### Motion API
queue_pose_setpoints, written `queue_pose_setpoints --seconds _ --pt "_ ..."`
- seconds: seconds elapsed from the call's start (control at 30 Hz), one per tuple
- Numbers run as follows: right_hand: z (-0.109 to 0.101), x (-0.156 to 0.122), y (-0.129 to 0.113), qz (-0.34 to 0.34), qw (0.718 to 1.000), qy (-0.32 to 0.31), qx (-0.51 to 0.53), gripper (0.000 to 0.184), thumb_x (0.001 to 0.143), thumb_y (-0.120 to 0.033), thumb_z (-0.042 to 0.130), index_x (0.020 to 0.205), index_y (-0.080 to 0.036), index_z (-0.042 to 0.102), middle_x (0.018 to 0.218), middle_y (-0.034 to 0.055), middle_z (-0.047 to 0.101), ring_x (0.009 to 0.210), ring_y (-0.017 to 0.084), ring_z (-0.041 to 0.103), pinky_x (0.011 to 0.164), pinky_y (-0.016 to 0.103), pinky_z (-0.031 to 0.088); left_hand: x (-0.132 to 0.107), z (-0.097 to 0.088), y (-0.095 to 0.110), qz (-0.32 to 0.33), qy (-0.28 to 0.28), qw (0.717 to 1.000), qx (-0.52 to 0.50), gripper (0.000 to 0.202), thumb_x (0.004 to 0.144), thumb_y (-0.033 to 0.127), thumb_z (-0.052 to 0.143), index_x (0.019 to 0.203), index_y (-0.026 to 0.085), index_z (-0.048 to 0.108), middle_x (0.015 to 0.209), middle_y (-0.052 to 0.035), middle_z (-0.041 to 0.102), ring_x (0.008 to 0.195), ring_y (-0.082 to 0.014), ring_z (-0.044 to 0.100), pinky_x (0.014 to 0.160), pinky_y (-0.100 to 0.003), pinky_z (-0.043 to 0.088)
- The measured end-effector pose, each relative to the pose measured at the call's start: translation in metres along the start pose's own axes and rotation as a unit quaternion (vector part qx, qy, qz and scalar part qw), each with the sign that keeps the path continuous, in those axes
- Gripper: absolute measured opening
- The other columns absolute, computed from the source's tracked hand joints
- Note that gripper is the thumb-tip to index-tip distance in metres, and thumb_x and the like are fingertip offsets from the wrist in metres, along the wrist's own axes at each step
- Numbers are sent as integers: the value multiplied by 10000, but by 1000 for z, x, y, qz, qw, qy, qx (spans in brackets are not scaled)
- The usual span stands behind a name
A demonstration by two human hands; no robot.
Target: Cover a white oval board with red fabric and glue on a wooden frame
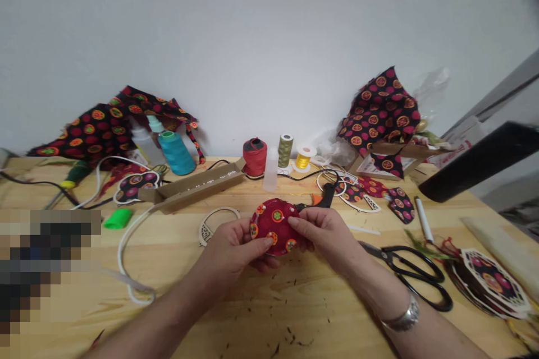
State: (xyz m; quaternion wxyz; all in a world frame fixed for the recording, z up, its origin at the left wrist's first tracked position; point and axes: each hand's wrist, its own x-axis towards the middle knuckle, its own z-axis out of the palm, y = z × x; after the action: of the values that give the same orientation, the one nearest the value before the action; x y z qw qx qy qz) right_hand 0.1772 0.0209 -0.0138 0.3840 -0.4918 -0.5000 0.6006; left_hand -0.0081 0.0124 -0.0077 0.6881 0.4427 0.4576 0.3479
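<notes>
Fabric disc (278, 228) sat between my left fingers (254, 249) and right fingers (301, 229), both pinching its edges; uneven pressure risked creases

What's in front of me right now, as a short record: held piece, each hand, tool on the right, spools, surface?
Held piece: round, red patterned fabric
Left hand: gripping its left side
Right hand: gripping its right side
Tool: black-handled scissors
Spools: teal, olive, yellow
Surface: wooden table
</notes>
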Motion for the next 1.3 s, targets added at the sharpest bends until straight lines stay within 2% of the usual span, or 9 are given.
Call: queue_pose_setpoints --seconds 0.13,0.23,0.33,0.6,0.73,0.83,0.97,1.2,1.3 --pt "-2 -2 -5 -18 1000 11 7 455 751 -577 586 582 -156 548 513 -32 489 453 75 379 447 223 279 0 0 -2 -27 -38 999 19 184 682 265 713 814 154 651 701 -22 745 515 -118 656 496 -203 490" --pt "-2 -2 -6 -13 1000 17 20 421 727 -554 627 627 -146 595 532 -28 512 469 73 387 465 220 274 -1 2 -4 -53 -97 994 26 214 694 259 699 863 134 657 743 -52 745 537 -120 641 533 -230 494" --pt "-1 -2 -5 -5 1000 12 15 374 692 -512 677 694 -140 646 603 0 587 517 89 453 497 223 312 -4 4 -5 -72 -137 988 17 210 705 248 685 877 131 657 753 -53 732 586 -123 628 603 -260 500" --pt "-1 0 -2 -2 998 29 -50 294 691 -415 674 639 -126 648 550 -5 572 471 70 419 457 215 310 -6 3 -5 -88 -152 984 26 163 715 246 679 849 153 667 745 -26 721 594 -113 612 609 -251 486" --pt "0 -1 -2 -2 998 29 -59 285 711 -403 650 640 -127 640 550 -4 571 462 67 418 446 212 311 -6 2 -4 -87 -172 981 -23 237 727 306 689 913 160 672 804 -41 723 716 -149 640 696 -282 485" --pt "1 -2 -2 -4 997 19 -73 276 714 -395 643 645 -127 639 547 -6 566 460 69 423 448 214 321 -5 1 -4 -43 -131 990 -16 245 771 375 642 857 149 681 746 -29 697 670 -134 607 652 -253 462" --pt "3 -4 -2 -12 995 1 -94 274 715 -394 633 624 -135 625 518 -21 530 447 67 405 438 212 320 -2 1 -3 -5 -57 998 10 277 763 392 635 646 141 635 573 29 591 530 -81 484 537 -197 383" --pt "4 -4 -1 -16 994 -10 -104 283 728 -399 624 627 -135 609 526 -24 518 458 68 406 437 204 326 -4 4 2 12 -38 996 83 310 733 417 627 586 144 613 523 40 530 517 -88 425 522 -211 330" --pt "4 -3 -2 -16 993 -10 -113 280 725 -394 622 626 -132 611 526 -22 520 458 66 404 436 200 321 -5 4 1 7 -36 996 78 312 732 424 619 582 151 599 530 38 526 522 -95 425 528 -222 330"
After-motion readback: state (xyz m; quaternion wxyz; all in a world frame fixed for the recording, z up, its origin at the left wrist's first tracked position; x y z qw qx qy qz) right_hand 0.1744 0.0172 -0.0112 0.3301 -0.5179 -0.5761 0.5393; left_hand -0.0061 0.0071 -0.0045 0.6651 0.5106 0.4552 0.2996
